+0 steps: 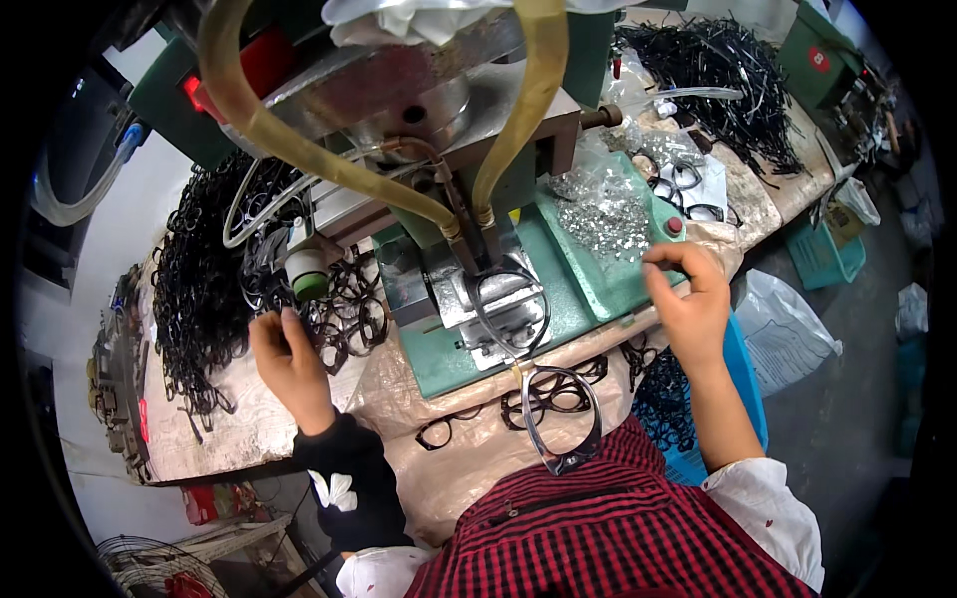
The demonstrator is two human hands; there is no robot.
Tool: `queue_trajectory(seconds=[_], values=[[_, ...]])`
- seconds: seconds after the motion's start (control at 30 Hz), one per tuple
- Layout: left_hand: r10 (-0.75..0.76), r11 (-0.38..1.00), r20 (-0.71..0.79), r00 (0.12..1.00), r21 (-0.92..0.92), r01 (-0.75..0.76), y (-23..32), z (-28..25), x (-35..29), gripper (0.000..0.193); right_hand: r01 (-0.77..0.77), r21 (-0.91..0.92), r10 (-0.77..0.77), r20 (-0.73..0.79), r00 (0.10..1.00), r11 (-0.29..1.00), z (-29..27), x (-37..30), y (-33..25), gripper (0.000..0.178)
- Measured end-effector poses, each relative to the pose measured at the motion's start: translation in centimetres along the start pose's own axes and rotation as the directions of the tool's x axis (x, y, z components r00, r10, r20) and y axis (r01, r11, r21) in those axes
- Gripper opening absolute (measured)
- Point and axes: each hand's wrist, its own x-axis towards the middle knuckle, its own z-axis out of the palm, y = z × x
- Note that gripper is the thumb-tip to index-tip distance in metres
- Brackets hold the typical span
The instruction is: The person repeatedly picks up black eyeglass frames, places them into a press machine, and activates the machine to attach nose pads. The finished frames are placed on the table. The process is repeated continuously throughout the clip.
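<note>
A translucent grey eyeglass frame (598,411) sits at the press-like machine (498,321); one rim lies over the metal fixture and the other hangs past the front edge toward me. My left hand (291,371) is closed, thumb and forefinger close together, beside a pile of dark eyeglass frames (354,314) and black temple arms (194,289). Whatever it holds, if anything, is hidden. My right hand (690,309) pinches thumb and forefinger at the right edge of a green tray (588,284) of small silvery metal parts (603,227). What lies between those fingertips is too small to name.
Two yellowish hoses (513,130) come down to the fixture. A green-tipped knob (309,284) stands left of it, a red button (674,225) right. More dark frames (548,399) lie on the brown covering before me. A blue basket (748,399) stands below my right forearm.
</note>
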Motion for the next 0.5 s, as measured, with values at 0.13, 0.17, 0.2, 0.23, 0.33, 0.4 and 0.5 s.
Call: queue_trajectory(seconds=[0.13, 0.17, 0.2, 0.23, 0.33, 0.4, 0.5], values=[[-0.066, 0.980, 0.086, 0.994, -0.182, 0.081, 1.9, 0.7, 0.3, 0.014, 0.191, 0.266, -0.239, 0.163, 0.957, 0.945, 2.4, 2.9, -4.9, 0.009], [-0.106, 0.967, 0.100, 0.989, -0.223, 0.126, 1.7, 1.2, 0.2, 0.014, 0.179, 0.330, -0.246, 0.174, 0.953, 0.927, 3.5, 3.6, -6.0, 0.010], [-0.104, 0.943, 0.152, 0.983, -0.298, 0.146, 1.0, 1.6, 0.1, 0.013, 0.167, 0.391, -0.254, 0.184, 0.950, 0.905, 4.6, 4.1, -7.0, 0.011], [-0.165, 0.926, 0.141, 0.976, -0.320, 0.202, 0.5, 1.6, -0.5, 0.012, 0.096, 0.477, -0.219, 0.210, 0.953, 0.874, 6.0, 4.2, -7.6, 0.012], [-0.383, 0.815, 0.107, 0.918, -0.430, 0.390, 1.6, 1.6, -2.9, 0.011, -0.090, 0.649, -0.109, 0.260, 0.959, 0.756, 7.4, 3.9, -7.4, 0.015], [-0.365, 0.789, 0.039, 0.930, -0.517, 0.332, 2.0, 1.7, -3.4, 0.010, -0.210, 0.723, 0.010, 0.270, 0.963, 0.658, 7.8, 3.9, -7.0, 0.017], [-0.055, 0.828, -0.054, 0.997, -0.560, 0.016, 7.6, 0.5, -3.3, 0.008, -0.099, 0.595, 0.054, 0.093, 0.994, 0.798, 5.6, 5.1, -3.7, 0.022]])
